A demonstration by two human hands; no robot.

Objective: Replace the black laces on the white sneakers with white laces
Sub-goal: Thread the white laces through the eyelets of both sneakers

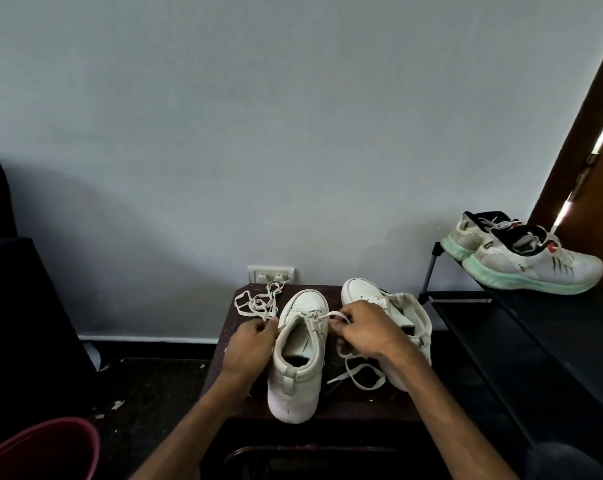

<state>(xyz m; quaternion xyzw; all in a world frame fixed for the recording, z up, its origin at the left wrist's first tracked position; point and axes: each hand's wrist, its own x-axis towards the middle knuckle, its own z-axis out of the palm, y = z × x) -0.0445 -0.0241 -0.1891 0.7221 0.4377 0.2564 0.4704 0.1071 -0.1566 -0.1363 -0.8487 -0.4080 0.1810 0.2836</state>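
Observation:
Two white high-top sneakers stand on a small dark table [359,407], toes toward the wall. The near sneaker [298,362] is in the middle, with a white lace [327,316] running across its upper eyelets. My left hand [250,344] pinches the lace's left end beside the collar. My right hand [366,329] pinches the lace at the sneaker's right side. A loose stretch of white lace [360,377] trails on the table below my right hand. The second sneaker [393,306] stands to the right, partly hidden behind my right hand. No black lace is visible.
A tangled loose white lace [258,301] lies at the table's back left corner, below a wall socket [270,274]. A black shoe rack [535,327] on the right carries a pair of white trainers with green soles [525,261]. A red bucket [47,448] stands at bottom left.

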